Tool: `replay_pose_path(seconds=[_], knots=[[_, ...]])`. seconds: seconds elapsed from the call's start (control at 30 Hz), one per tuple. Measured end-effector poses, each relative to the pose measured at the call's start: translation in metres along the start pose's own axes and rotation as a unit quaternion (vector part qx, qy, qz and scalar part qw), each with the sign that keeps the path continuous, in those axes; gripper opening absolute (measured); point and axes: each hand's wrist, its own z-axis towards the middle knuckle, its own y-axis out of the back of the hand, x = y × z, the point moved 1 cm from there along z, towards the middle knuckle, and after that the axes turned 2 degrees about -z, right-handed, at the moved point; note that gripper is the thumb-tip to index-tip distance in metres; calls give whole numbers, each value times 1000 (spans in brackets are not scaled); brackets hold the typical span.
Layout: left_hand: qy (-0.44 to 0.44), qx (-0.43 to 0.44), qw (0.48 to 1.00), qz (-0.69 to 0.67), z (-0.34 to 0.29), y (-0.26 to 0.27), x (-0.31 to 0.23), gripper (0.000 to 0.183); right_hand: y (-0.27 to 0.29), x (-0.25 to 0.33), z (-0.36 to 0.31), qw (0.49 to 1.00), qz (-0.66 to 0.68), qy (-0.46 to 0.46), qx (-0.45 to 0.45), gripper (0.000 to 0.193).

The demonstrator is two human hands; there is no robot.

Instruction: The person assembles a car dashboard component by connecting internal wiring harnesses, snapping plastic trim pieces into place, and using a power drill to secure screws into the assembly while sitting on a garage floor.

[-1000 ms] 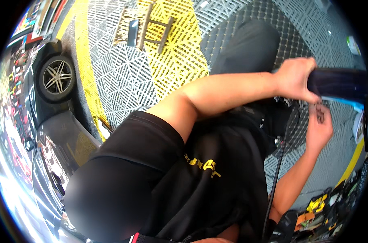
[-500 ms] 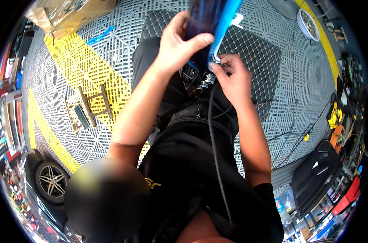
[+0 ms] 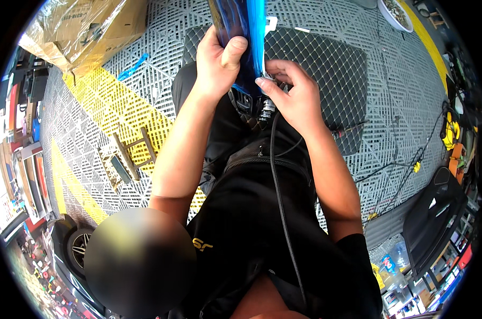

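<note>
A long, dark, glossy part point(image 3: 229, 16) with bright blue film point(image 3: 256, 34) along its right side stands up from between my legs. Its upper end runs out of the picture. My left hand point(image 3: 218, 64) is closed round its left side, with the thumb lying across the front. Low on the right edge, my right hand point(image 3: 294, 90) is bent in a pinch; small silvery bits show at the fingertips, too small to name. Just below the part sits a ribbed metal coil-like piece point(image 3: 267, 109). A black cord point(image 3: 279, 196) runs down over my shirt.
A black quilted mat point(image 3: 331, 90) lies ahead on the grey grid floor. A plastic-wrapped cardboard box point(image 3: 87, 32) is at far left, a small low frame point(image 3: 125, 159) nearer. A white bowl point(image 3: 395, 15) stands far right. Cables point(image 3: 397, 165) and a black panel point(image 3: 432, 212) lie to the right.
The blue-filmed part and both hands have shifted left in the picture. The surroundings have shifted as well, as the view moved. Both hands keep their places on the part.
</note>
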Motion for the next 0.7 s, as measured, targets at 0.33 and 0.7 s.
replay_pose_path(seconds=[0.33, 0.7], knots=[[14, 28, 999, -2, -14, 15, 6, 84, 3, -7, -15, 979, -22, -82, 185, 56], [76, 207, 920, -323, 6, 53, -7, 84, -32, 14, -40, 989, -12, 54, 134, 59]])
